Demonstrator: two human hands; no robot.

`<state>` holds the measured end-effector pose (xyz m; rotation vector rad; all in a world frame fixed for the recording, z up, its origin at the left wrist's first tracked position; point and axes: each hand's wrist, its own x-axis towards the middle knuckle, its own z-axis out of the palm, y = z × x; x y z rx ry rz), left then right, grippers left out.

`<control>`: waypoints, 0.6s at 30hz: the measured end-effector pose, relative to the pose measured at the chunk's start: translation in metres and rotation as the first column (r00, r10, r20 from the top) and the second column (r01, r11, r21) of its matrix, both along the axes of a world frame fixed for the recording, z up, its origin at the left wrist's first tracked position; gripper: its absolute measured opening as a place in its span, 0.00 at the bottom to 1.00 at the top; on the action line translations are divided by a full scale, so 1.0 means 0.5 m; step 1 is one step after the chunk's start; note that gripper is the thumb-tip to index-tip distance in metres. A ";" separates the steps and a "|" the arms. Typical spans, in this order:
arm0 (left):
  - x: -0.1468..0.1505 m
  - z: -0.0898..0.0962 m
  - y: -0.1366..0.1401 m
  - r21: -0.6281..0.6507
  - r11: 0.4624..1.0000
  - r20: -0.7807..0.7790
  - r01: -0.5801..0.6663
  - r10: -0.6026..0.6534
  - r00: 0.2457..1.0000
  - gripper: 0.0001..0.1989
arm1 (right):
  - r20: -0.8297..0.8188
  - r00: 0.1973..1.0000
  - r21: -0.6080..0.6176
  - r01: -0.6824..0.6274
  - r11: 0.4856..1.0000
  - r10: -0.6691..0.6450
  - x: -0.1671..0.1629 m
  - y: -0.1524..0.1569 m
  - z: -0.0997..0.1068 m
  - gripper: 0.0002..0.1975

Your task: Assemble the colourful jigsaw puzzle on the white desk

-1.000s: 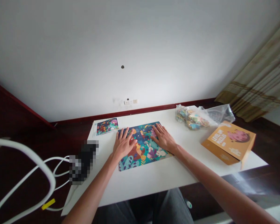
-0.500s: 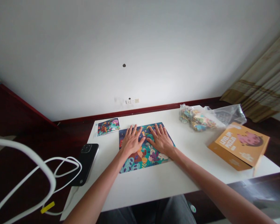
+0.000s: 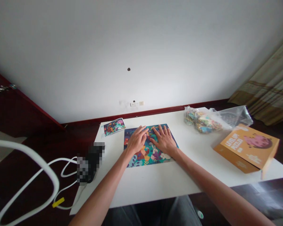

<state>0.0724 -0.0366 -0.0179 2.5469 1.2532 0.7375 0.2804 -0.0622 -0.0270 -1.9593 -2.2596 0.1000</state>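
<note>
A colourful jigsaw puzzle (image 3: 147, 158) with rabbits and plants on it lies flat on the white table (image 3: 151, 185). On its left half rests my left hand (image 3: 137, 139), tilted a little to the right, its fingers stretched out and close together. My right hand (image 3: 164, 140) lies flat on the right half with fingers spread. Between the hands part of the picture shows; the rest under my palms is hidden. A small printed sheet (image 3: 114, 126) with a similar picture sits just beyond the puzzle's left corner.
To the right stand an orange puzzle box (image 3: 247, 146), its side flap hanging open, and a clear plastic bag (image 3: 204, 121) of puzzle pieces. At the left edge are a pixelated dark object (image 3: 94, 160) and a white cable (image 3: 43, 161). A wall rises behind the table.
My left hand has turned and shifted toward the right, its fingers drawn closer together. My right hand stays spread on the puzzle. The whole view has shifted slightly.
</note>
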 end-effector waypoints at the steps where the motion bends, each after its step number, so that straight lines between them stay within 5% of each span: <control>1: -0.005 0.003 -0.010 0.003 1.000 0.009 -0.006 0.006 1.000 0.25 | -0.003 1.000 0.005 -0.004 1.000 0.004 0.001 -0.001 0.000 0.42; 10: -0.132 0.008 -0.093 -0.136 0.986 -0.256 -0.096 0.059 0.965 0.38 | -0.015 1.000 0.035 0.003 0.999 -0.003 0.000 -0.002 0.000 0.43; 18: -0.128 -0.011 -0.109 -0.105 0.987 -0.317 -0.123 0.085 0.945 0.40 | -0.001 1.000 0.042 -0.008 0.999 0.008 0.001 -0.001 -0.008 0.42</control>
